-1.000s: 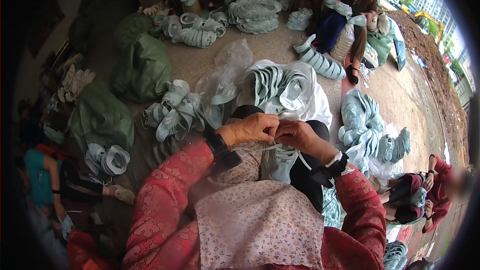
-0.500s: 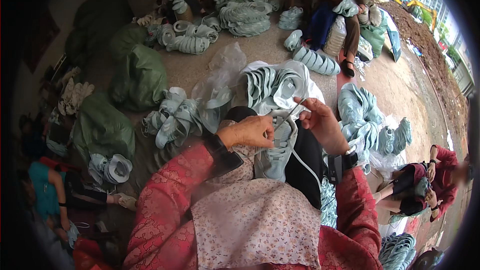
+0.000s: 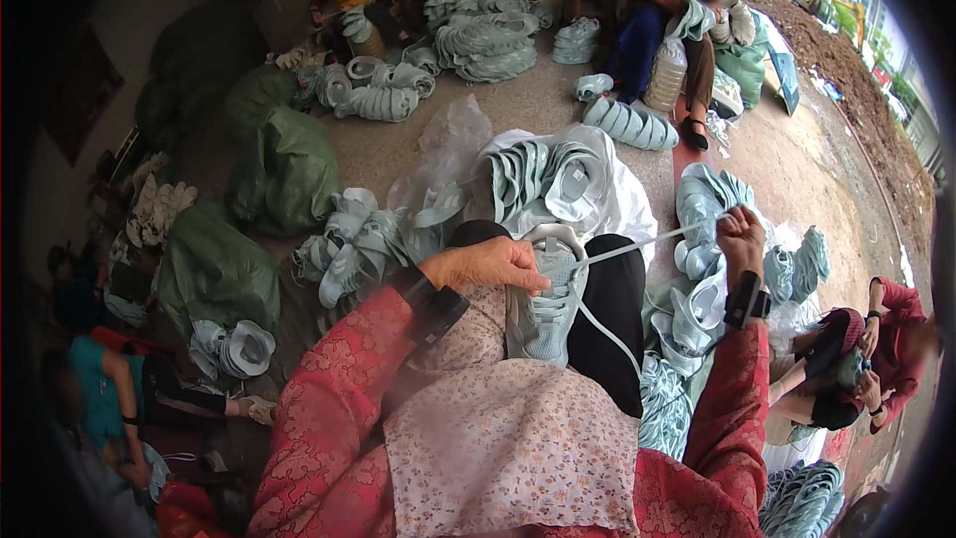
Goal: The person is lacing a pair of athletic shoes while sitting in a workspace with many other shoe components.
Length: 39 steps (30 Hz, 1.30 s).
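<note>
A pale green shoe upper (image 3: 546,311) lies on my lap, between my knees in black trousers. My left hand (image 3: 486,265) presses down on its left edge near the eyelets, fingers closed on it. My right hand (image 3: 741,235) is raised out to the right, fist closed on a white lace (image 3: 637,245) that runs taut from the shoe upper to the fist. A loose loop of the same lace hangs down over my right knee. Both sleeves are red with a pattern, and a dark band sits on each wrist.
Piles of pale green shoe uppers (image 3: 558,171) lie on white sheeting ahead and to the right (image 3: 709,207). Green sacks (image 3: 289,167) stand at the left. Other people sit at the back (image 3: 665,0) and lower right (image 3: 876,339), handling the same uppers.
My hands were together over the shoe upper. My right hand has since swung out to the right and up, drawing the lace taut. My left hand stayed on the upper.
</note>
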{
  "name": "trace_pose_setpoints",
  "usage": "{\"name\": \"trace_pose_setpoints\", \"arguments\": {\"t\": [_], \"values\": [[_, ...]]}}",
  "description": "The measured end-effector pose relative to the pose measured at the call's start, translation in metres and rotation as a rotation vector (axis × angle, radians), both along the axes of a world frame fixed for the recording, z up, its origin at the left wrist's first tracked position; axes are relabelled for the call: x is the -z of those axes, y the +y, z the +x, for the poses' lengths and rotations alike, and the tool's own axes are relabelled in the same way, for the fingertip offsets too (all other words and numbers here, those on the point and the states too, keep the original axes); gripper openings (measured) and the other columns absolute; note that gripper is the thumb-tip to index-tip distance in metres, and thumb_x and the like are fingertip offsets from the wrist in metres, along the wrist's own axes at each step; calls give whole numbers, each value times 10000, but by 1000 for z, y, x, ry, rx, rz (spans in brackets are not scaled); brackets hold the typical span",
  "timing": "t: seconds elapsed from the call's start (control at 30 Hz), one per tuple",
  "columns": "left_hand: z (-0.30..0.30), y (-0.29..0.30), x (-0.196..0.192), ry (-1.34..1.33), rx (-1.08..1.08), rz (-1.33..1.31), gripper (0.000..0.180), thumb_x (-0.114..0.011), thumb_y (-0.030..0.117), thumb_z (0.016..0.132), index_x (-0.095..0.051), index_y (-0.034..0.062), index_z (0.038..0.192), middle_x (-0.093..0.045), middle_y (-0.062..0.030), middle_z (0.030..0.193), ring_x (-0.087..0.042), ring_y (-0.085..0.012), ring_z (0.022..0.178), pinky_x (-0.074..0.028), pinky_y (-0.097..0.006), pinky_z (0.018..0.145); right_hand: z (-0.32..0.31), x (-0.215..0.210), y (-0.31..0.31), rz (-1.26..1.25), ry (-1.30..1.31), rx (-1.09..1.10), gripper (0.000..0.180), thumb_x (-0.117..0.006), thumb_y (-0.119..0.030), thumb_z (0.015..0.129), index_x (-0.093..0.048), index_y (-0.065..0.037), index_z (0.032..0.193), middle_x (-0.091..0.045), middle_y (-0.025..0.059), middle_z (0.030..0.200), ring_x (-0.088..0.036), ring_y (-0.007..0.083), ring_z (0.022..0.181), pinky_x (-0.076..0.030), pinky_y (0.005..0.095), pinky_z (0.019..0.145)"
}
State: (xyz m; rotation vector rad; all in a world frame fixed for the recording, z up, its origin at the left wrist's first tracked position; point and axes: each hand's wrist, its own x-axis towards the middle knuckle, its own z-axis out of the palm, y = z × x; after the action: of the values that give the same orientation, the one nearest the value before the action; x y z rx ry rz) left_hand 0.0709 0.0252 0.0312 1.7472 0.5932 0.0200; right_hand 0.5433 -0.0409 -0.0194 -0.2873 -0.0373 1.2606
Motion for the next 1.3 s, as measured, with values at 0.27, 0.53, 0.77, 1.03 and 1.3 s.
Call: {"name": "trace_pose_setpoints", "arguments": {"t": [0.27,0.53,0.77,1.03,1.3], "values": [[-4,-2,7,-5,18,213,336,-736,302,835,-672,35,1030,-547,-27,1000,-541,-114,885,-441,-240,784,17,8,-25,-143,57,168,306,-431,-63,941,-343,-97,650,-270,-10,513,-209,111,411,-221,259,411],[10,-8,5,-177,-40,440,276,-721,154,806,-597,60,1034,-598,-7,891,-584,-148,832,-482,-262,728,23,17,-45,-75,-238,59,72,-493,-76,973,-504,-19,930,-471,10,699,-444,109,575,-441,238,576],[55,-37,37,-373,241,876,205,-660,133,769,-637,86,967,-642,-98,952,-638,-316,915,-512,-404,791,-19,41,-68,-139,-553,-79,467,-487,-13,928,-364,97,1365,-531,165,1282,-531,263,1189,-386,383,1080],[29,-85,-14,-141,562,665,170,-654,186,831,-634,22,873,-639,-120,845,-632,-320,785,-497,-403,690,30,78,-123,-116,-132,-22,262,-503,-50,977,-549,41,1219,-670,136,1105,-676,179,847,-600,273,727],[-94,-29,-42,-506,-527,27,262,-532,287,994,-629,45,966,-633,-27,879,-568,-75,724,-468,-237,644,-11,82,-135,-326,-141,37,248,-583,-80,937,-569,56,1145,-673,141,1073,-662,249,995,-563,361,862]]}}
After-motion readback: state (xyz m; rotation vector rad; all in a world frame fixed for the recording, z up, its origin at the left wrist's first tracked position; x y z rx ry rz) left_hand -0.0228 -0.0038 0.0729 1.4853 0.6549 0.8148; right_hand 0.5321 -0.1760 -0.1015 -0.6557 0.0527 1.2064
